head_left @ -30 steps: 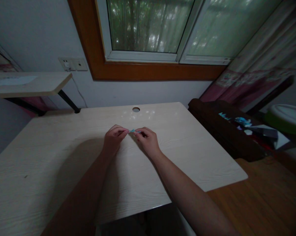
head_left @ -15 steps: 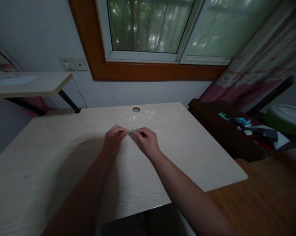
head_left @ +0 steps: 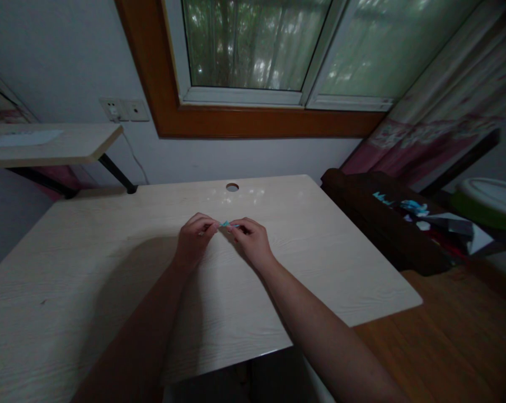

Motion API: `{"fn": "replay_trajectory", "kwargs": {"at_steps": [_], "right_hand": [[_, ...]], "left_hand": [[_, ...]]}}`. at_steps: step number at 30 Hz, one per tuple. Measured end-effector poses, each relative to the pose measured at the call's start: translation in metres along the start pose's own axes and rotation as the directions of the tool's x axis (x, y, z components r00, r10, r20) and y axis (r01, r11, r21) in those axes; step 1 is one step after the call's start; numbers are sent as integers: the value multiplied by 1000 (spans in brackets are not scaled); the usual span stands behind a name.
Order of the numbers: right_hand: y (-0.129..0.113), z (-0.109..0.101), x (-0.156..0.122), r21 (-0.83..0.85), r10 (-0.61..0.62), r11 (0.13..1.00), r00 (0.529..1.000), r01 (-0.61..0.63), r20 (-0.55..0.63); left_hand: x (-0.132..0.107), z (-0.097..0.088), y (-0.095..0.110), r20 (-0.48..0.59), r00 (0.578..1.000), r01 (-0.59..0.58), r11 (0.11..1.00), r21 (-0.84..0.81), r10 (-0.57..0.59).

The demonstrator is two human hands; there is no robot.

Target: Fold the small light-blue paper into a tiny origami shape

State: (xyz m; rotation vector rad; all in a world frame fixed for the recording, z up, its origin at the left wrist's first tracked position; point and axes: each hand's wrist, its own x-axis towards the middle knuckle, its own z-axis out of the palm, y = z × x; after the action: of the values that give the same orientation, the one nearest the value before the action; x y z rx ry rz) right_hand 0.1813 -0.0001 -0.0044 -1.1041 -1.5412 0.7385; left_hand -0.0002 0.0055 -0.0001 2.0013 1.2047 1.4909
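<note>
Between my fingertips is a small turquoise piece, perhaps folded paper (head_left: 224,224); its exact kind is too small to make out. My left hand (head_left: 196,236) pinches its left end between thumb and forefinger. On the other side, my right hand (head_left: 252,238) grips the right end the same way, with a bit of turquoise showing past the fingers. Both hands are just over the pale wooden desk (head_left: 236,302), and the fingers hide much of the piece.
A round cable hole (head_left: 232,187) lies beyond my hands near the desk's back edge. At the left stands a raised shelf (head_left: 80,140) on black legs. To the right, a dark brown bench (head_left: 370,224) holds turquoise scraps (head_left: 415,207) and a green container (head_left: 488,201).
Hardly anything differs. Both hands keep their pinch on the turquoise piece, with only a very slight shift of the fingers and the view.
</note>
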Motion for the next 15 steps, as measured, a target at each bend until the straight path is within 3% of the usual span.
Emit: {"fn": "replay_trajectory", "kwargs": {"at_steps": [15], "right_hand": [[5,2,1,113,51,992,999,-53,19]], "left_hand": [[-1,2,-4,-16,1000,-17,1000,14,17]]}}
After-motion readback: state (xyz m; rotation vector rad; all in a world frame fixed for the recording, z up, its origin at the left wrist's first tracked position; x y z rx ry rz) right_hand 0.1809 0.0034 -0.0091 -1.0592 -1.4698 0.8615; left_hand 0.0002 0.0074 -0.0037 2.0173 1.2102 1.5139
